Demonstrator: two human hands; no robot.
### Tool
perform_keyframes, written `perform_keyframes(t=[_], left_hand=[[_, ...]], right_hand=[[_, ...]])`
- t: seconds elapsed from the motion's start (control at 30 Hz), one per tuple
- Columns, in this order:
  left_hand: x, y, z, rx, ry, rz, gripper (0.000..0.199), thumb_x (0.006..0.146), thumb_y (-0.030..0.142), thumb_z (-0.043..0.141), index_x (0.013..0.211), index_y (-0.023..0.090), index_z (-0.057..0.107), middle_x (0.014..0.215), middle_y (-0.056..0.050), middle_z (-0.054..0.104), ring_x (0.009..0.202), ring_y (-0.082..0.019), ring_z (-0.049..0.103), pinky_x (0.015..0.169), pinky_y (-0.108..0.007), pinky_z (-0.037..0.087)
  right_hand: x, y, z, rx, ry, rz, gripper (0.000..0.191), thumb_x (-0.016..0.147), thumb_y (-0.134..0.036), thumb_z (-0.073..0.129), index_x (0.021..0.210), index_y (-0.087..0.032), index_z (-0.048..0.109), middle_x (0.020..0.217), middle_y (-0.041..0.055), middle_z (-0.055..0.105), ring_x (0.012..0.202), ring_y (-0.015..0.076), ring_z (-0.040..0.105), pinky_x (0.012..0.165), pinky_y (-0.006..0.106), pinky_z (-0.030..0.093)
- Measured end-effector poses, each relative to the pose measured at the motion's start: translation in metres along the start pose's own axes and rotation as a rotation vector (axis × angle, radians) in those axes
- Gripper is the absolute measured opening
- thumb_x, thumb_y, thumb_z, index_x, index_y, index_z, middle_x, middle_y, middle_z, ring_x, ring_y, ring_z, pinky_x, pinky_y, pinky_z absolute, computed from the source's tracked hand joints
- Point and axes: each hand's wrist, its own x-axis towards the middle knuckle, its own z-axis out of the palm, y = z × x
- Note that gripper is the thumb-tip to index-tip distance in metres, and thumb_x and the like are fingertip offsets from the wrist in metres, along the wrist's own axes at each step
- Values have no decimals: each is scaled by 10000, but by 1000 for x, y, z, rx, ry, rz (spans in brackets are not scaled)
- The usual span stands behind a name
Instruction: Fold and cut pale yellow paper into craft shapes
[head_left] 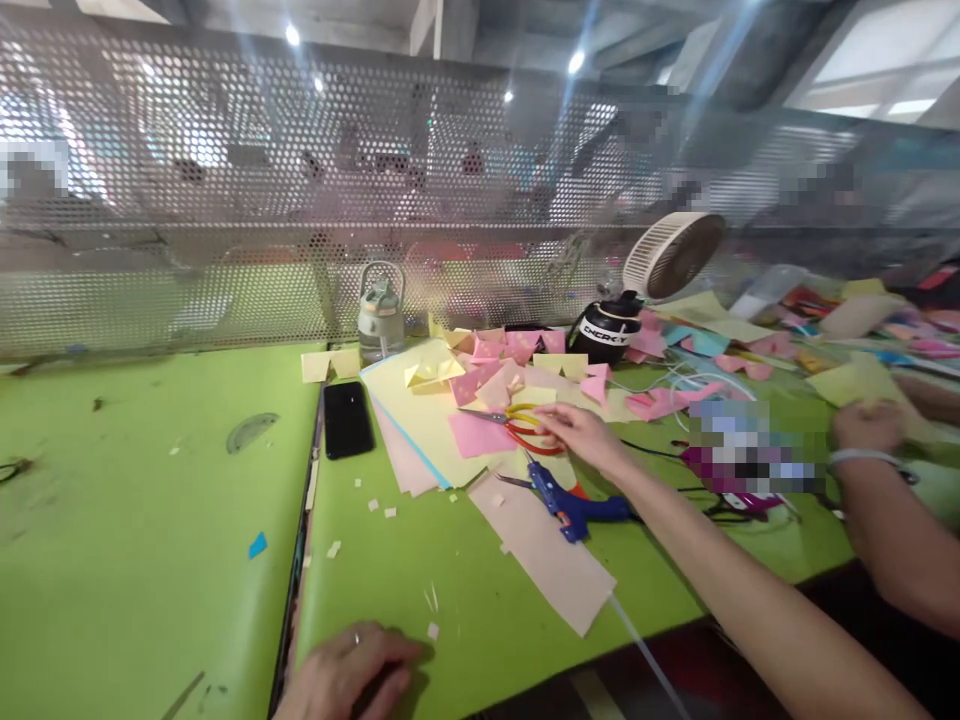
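Head view: scissors (502,418) just beyond blue glue gun (568,508), over pink paper (474,438); right hand (579,432) has fingers gripping handles. Left hand (356,672) at desk (390,585), left and nearside of gun, fingers loosely curled, empty.

The bottom edge crops my left hand (352,672), my right fingers (553,414) partly hide the scissors (498,418), and beyond them shapes (471,160) behind the mesh screen (225,214) blur.

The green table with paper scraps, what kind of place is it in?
Probably a craft workroom: there are scissors, a blue hot-glue gun and folded pink paper pieces.
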Motion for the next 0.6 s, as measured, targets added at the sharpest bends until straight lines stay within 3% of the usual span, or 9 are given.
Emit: perform_keyframes(t=[0.1, 0.17, 0.23, 0.3, 0.4, 0.6], left_hand=[[3, 10, -5, -30, 22, -1, 192, 991, 286, 462, 1061, 249, 637, 941, -11, 734, 843, -141, 700, 746, -231, 553], [4, 16, -7, -40, 26, -22, 189, 994, 283, 453, 1043, 247, 632, 930, -7, 725, 843, -146, 689, 744, -244, 539], [5, 22, -9, -30, 22, -41, 192, 996, 279, 444, 1011, 243, 632, 901, -3, 717, 823, -152, 677, 725, -254, 525], [5, 27, -11, -11, 22, -48, 202, 997, 270, 433, 991, 236, 632, 879, -5, 710, 801, -159, 668, 707, -265, 514], [3, 33, -14, 9, 34, -60, 204, 994, 263, 431, 994, 234, 633, 869, -9, 706, 794, -168, 663, 698, -277, 505], [2, 34, -9, 76, 34, -85, 201, 989, 266, 432, 1037, 238, 625, 891, -22, 702, 798, -190, 662, 692, -310, 511]], right_hand=[[-13, -28, 26, -149, -119, -165, 228, 905, -401, 588, 925, -193, 678, 811, 5, 679, 736, 154, 626, 711, 306, 504], [-18, -48, 41, -238, -167, -285, 291, 900, -439, 545, 785, -206, 676, 697, -3, 658, 702, 168, 616, 686, 296, 466], [-23, -65, 54, -319, -237, -405, 285, 875, -453, 546, 790, -216, 679, 751, 12, 683, 755, 192, 632, 698, 302, 456], [-26, -76, 67, -397, -331, -527, 241, 784, -443, 645, 896, -234, 691, 939, 37, 713, 895, 232, 642, 763, 323, 465], [-26, -81, 79, -510, -450, -655, 346, 691, -406, 726, 996, -250, 679, 1125, 67, 683, 1050, 274, 611, 863, 364, 465], [-47, -68, 69, -644, -388, -670, 294, 849, -353, 553, 1115, -243, 616, 1185, 89, 646, 1075, 267, 602, 898, 386, 471]])
